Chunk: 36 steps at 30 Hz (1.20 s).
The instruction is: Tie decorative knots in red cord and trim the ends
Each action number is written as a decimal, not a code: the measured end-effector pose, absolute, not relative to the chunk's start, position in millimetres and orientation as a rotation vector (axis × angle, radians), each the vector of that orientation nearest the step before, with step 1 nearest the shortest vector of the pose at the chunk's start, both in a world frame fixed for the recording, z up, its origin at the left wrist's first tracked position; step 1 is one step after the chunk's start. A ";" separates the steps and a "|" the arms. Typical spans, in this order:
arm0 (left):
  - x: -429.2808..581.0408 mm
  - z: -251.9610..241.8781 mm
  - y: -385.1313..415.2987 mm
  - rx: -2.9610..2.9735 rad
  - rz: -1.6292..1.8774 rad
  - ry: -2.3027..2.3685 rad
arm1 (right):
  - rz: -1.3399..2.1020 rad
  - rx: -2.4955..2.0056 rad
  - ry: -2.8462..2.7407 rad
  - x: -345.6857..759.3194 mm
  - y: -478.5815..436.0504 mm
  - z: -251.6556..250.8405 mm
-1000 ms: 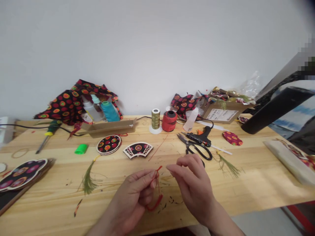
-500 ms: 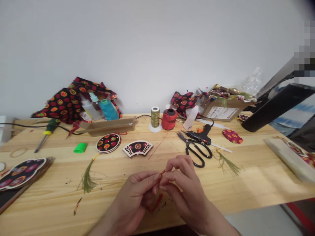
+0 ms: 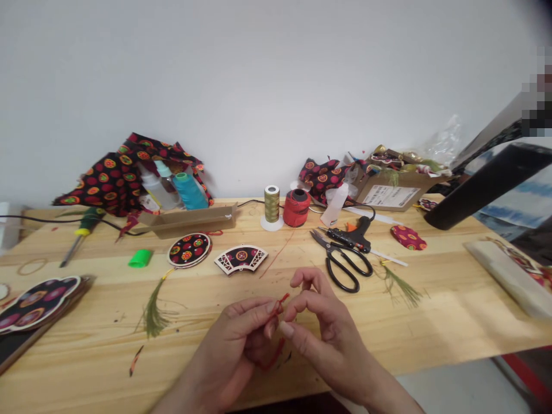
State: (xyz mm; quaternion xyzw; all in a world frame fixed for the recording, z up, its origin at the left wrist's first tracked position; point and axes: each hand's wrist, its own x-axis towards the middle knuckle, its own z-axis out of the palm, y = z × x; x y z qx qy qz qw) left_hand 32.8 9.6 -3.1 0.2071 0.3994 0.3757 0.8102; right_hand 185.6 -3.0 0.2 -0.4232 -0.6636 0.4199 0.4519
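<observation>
Feed check | I read left hand [image 3: 230, 339] clamped on red cord [image 3: 276, 307] | right hand [image 3: 323, 333] curled just beside it (grip hard to tell from my seat) | cord held over surface [image 3: 414, 328], near middle | scissors [image 3: 340, 261] farther off, right

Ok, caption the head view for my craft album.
Left hand pinches a red cord as the right hand reaches to it over a wooden bench, scissors nearby.
</observation>
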 end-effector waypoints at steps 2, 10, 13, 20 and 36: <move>33.7 -1.5 10.4 0.444 0.822 0.888 | 1.052 -1.065 -1.687 186.9 -1.7 1.0; 33.2 -1.4 9.1 0.462 0.829 0.897 | 1.044 -1.095 -1.770 191.2 0.4 5.6; 32.9 -3.0 9.6 0.457 0.825 0.886 | 1.049 -1.092 -1.781 191.4 0.7 5.7; 34.0 -0.3 9.2 0.473 0.845 0.927 | 1.056 -1.107 -1.760 190.4 0.7 4.7; 33.4 -4.0 7.9 0.480 0.896 1.001 | 1.022 -1.114 -1.813 190.1 -1.5 8.1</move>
